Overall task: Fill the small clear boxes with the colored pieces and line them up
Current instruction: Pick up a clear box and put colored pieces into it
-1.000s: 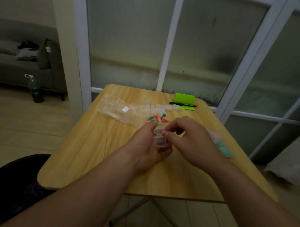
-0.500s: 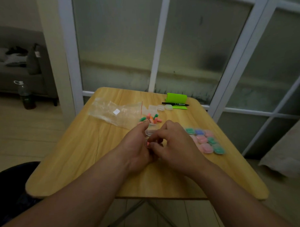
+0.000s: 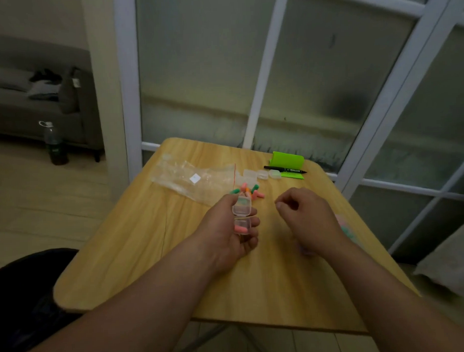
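While the left hand (image 3: 226,238) grips the open, part-filled box (image 3: 242,224), the curled right hand (image 3: 303,215) shows no clear hold; loose pieces (image 3: 250,191) probably come next.

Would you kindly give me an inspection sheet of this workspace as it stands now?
Surface: wooden table, rounded corners.
Job's things: open box with a pink piece inside, held in the left hand; loose pieces just beyond it; spare boxes farther back; filled boxes partly hidden behind the right hand.
Clutter: plastic bag, pen, green item.
Grips: left hand holds the box; right hand curled, nothing seen in it.
Cables: nothing seen.
Surroundings: glass door, sofa, bottle on the floor.
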{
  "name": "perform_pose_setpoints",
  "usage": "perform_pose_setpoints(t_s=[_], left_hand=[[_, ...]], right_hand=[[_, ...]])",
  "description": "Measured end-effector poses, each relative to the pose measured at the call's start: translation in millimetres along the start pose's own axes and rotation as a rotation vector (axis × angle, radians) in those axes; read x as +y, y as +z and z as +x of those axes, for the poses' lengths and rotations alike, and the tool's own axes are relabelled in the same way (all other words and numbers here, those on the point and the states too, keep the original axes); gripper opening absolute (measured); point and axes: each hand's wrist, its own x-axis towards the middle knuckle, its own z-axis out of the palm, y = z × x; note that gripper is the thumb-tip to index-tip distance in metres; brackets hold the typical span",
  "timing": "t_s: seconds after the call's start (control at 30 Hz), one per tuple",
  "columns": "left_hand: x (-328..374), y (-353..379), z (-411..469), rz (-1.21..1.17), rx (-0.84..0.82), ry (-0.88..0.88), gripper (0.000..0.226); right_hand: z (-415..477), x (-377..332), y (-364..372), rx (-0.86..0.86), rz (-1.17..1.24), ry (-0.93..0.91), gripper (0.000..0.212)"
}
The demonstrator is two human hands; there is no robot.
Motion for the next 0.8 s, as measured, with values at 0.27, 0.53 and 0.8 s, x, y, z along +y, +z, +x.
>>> perform_pose_setpoints(t_s=[0.27, 0.53, 0.8], left_hand=[[1.9, -2.2, 2.5, -0.022, -0.046, -0.016, 0.029], [1.3, -3.0, 3.3, -0.022, -0.053, -0.008, 0.031], [0.4, -1.3, 2.9, -0.006, -0.052, -0.003, 0.029]], right_hand=[[78.5, 7.9, 27.6, -0.170, -0.196, 0.053, 0.023], [89.9, 11.6, 44.2, -0.242, -0.323, 0.072, 0.021], [82.7, 13.3, 40.5, -0.180, -0.306, 0.111, 0.012]])
